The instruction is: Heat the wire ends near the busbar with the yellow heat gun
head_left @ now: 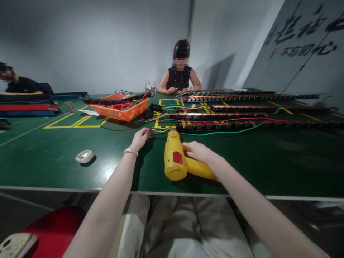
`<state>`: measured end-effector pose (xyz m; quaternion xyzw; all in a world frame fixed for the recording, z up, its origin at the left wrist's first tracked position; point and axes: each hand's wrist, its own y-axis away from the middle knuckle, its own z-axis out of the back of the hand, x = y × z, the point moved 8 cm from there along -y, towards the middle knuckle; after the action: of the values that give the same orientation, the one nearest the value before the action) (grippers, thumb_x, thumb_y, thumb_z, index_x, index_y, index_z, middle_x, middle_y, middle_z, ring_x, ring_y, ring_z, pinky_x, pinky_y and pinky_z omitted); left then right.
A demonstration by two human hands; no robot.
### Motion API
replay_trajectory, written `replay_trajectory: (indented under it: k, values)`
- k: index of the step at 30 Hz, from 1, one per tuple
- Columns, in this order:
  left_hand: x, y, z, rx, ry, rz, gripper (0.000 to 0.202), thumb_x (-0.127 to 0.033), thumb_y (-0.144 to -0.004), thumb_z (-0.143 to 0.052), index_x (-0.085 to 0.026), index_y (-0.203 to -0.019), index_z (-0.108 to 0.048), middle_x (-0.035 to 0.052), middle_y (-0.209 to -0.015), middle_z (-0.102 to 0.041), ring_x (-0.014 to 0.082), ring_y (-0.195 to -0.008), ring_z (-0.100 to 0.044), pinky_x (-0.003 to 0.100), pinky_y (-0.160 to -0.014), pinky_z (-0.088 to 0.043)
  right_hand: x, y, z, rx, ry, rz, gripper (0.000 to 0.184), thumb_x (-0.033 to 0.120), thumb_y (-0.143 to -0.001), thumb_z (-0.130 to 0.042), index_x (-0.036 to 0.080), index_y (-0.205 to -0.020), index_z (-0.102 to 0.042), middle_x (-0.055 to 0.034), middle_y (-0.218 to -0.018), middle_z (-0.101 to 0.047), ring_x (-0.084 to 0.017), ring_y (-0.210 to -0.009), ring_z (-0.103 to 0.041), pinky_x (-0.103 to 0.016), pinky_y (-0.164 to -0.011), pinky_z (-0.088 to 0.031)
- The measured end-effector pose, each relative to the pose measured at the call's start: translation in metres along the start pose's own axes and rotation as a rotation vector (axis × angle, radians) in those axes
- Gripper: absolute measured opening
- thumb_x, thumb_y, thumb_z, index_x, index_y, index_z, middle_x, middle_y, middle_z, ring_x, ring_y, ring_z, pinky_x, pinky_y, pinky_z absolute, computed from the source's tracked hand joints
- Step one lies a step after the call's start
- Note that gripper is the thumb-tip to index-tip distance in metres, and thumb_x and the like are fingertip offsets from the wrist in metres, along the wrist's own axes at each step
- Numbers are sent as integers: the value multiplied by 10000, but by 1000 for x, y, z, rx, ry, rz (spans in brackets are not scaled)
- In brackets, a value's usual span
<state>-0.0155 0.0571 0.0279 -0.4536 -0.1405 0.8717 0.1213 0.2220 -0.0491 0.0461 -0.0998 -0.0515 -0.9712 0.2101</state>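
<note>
A yellow heat gun (176, 157) lies on the green table (53, 157), nozzle pointing away from me toward a bundle of coloured wires (161, 129). My right hand (199, 152) rests on the gun's handle, fingers curled over it. My left hand (140, 139), with a bracelet at the wrist, pinches the ends of the coloured wires just left of the nozzle. The wires run to long dark strips with copper bars (242, 116) lying across the table to the right.
A roll of white tape (84, 156) lies at the left. An orange tray (120, 107) with parts stands further back. A person sits at the far side, hands on the table; another person's arm shows at far left. Red stool (53, 229) below.
</note>
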Motion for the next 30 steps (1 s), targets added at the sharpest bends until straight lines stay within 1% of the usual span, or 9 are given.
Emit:
replay_trajectory:
  k: [3, 6, 10, 13, 18, 22, 25, 28, 30]
  values:
    - [1, 0, 0, 0, 3, 3, 315, -338, -836, -383, -156, -975, -598, 5, -653, -577, 89, -562, -512, 191, -561, -401, -10, -1, 2, -9, 9, -29, 340, 234, -820, -445, 207, -1143, -547, -76, -1118, -604, -242, -1009, -575, -278, -742, -398]
    - [4, -2, -2, 1, 5, 0, 321, -351, -838, -376, -157, -968, -596, 7, -649, -575, 94, -572, -520, 195, -567, -401, -17, -3, 1, -7, 3, -59, 346, 234, -815, -457, 210, -1148, -547, -77, -1130, -600, -242, -1024, -570, -279, -752, -401]
    - [5, -3, -2, 0, -16, -2, 315, -342, -834, -377, -162, -969, -598, 4, -648, -577, 93, -571, -517, 198, -571, -394, -19, -3, 0, -11, -3, -73, 347, 247, -814, -448, 223, -1147, -541, -77, -1129, -598, -246, -1023, -572, -283, -743, -397]
    - [5, -3, -2, -2, -19, -2, 315, -344, -832, -377, -163, -964, -599, 3, -646, -578, 95, -575, -520, 199, -571, -392, -15, -1, 1, -24, 24, -65, 323, 241, -811, -433, 213, -1114, -541, -79, -1101, -606, -248, -994, -582, -283, -722, -389]
    - [8, -4, -2, -7, -22, 4, 311, -353, -829, -379, -168, -953, -598, 2, -638, -580, 98, -569, -522, 202, -567, -390, -1, 3, 4, -39, 26, -13, 270, 244, -804, -438, 224, -1051, -546, -54, -1046, -622, -223, -942, -595, -258, -669, -373]
    - [8, -4, -1, -8, -39, 10, 311, -353, -824, -380, -168, -950, -597, 2, -638, -582, 100, -566, -520, 205, -577, -394, 13, -1, 2, -56, 66, 15, 249, 285, -788, -464, 224, -1008, -564, -57, -1005, -631, -234, -903, -609, -264, -643, -365]
    - [5, -3, -1, -3, -43, 10, 320, -356, -821, -380, -163, -951, -599, 6, -639, -583, 104, -579, -522, 207, -588, -396, 29, -6, 0, -76, 106, 62, 224, 263, -769, -468, 207, -960, -570, -67, -964, -637, -228, -871, -616, -264, -626, -359]
    - [3, -2, 0, -2, -48, 6, 328, -357, -818, -378, -161, -953, -604, 10, -642, -585, 110, -604, -525, 210, -605, -392, 47, -13, -2, -93, 140, 116, 222, 233, -759, -463, 198, -949, -571, -74, -959, -641, -225, -873, -619, -266, -634, -370]
    - [1, -1, 1, -8, -67, 14, 332, -356, -810, -383, -162, -955, -610, 10, -646, -587, 111, -613, -516, 212, -609, -379, 57, -18, -3, -97, 148, 141, 221, 239, -760, -466, 198, -950, -571, -76, -968, -641, -228, -873, -621, -269, -640, -384]
